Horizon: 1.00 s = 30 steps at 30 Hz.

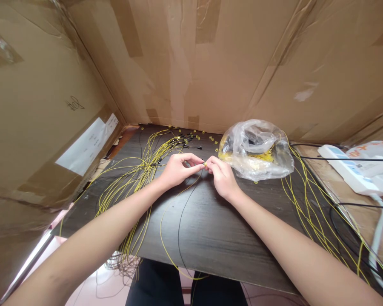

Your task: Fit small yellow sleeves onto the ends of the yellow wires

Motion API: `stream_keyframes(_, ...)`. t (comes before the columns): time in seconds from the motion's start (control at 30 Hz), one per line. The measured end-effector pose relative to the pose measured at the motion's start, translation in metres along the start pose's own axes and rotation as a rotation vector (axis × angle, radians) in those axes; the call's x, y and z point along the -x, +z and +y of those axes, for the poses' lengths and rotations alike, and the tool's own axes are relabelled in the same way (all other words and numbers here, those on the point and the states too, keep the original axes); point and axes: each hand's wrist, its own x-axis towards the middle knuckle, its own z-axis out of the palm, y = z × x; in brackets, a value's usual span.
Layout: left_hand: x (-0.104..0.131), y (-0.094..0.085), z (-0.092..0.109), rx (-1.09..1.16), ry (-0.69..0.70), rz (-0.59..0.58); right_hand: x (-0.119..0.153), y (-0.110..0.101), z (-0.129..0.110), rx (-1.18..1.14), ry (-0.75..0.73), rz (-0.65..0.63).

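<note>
Over the middle of a dark wooden board, my left hand (181,169) and my right hand (221,175) meet at the fingertips. Between them is a small yellow piece (205,164), pinched from both sides; its exact kind is too small to make out. A thin yellow wire (161,225) and a black wire (179,231) hang from the fingers toward my lap. Left of my hands lies a bundle of yellow wires (140,170) with black connector ends (187,138). Close to the right hand sits a clear plastic bag (257,148) holding yellow pieces.
Loose yellow bits (211,138) lie along the board's back edge. Cardboard walls (185,76) rise at the back and left. More yellow wires (301,204) run down the right side, beside a white power strip (351,170) with cables.
</note>
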Motion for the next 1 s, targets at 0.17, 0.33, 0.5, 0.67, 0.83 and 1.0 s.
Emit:
stream_keyframes(0.17, -0.0003, -0.0005, -0.0040, 0.003, -0.007, 0.004, -0.0003, 0.0004, 0.0022, 0.030, -0.002, -0.012)
stream_keyframes(0.33, -0.0010, -0.0017, -0.0050, 0.080, -0.047, -0.035, 0.0007, 0.0007, -0.0008, 0.076, -0.049, -0.055)
stream_keyframes(0.5, -0.0002, -0.0019, -0.0032, 0.117, -0.066, -0.023, 0.0020, 0.0006, -0.0022, 0.133, -0.070, -0.066)
stream_keyframes(0.67, 0.0039, 0.0006, -0.0007, 0.085, -0.030, 0.010, 0.0027, -0.0004, -0.0004, 0.144, -0.098, -0.078)
stream_keyframes(0.83, 0.0047, 0.0010, 0.0008, 0.033, 0.008, 0.009, 0.0024, -0.0003, 0.0008, 0.109, -0.096, -0.070)
stream_keyframes(1.0, 0.0032, -0.0006, 0.0009, -0.023, 0.025, 0.006, 0.0035, 0.0004, -0.0006, 0.083, -0.075, -0.071)
